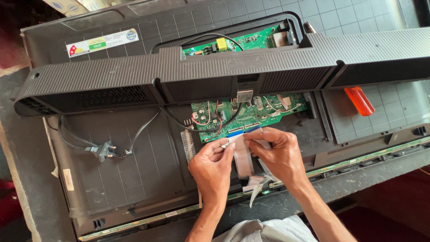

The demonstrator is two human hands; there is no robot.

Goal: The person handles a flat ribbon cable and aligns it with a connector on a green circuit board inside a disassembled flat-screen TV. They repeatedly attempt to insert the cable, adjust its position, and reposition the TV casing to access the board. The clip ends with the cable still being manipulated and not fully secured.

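Note:
A flat-screen television lies face down, its dark back panel (134,152) showing. Its green circuit board (246,114) is exposed near the middle. My left hand (212,168) and my right hand (280,154) both pinch a grey flat ribbon cable (242,154) with a blue end (244,131), just below the board's lower edge. A second ribbon cable (260,186) hangs under my right hand. A long ribbed black cover (201,71) lies across the set above the board.
A black power cord with a plug (104,150) lies on the panel at left. An orange screwdriver handle (359,101) rests at right. Another green board (237,44) shows behind the cover. The set lies on a dark grey table (27,179).

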